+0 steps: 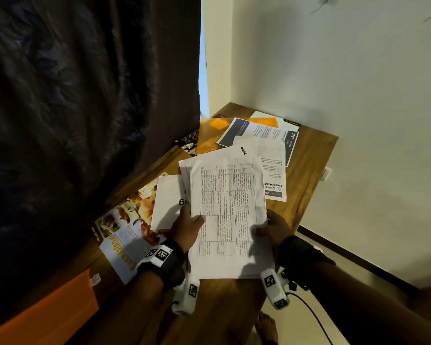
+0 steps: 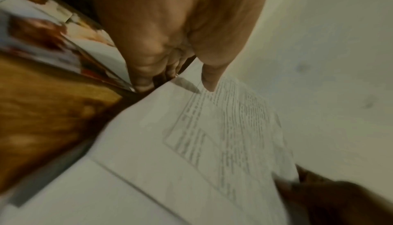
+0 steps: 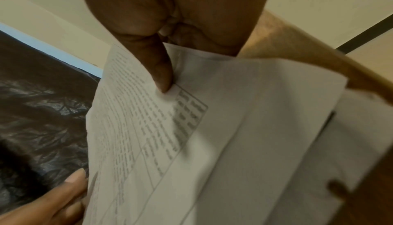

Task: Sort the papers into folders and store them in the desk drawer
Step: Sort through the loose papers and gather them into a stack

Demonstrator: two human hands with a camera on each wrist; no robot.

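The printed sheet point(image 1: 230, 215) hangs just above the counter point(image 1: 306, 170), its long axis running away from the person. The left hand point(image 1: 188, 226) pinches its left edge, thumb on top; the right hand point(image 1: 274, 226) pinches the right edge the same way. Both grips sit at mid-length, equally near. An orange folder point(image 1: 210, 131) lies beyond the sheet's far end, so I judge the sheet must travel forward.
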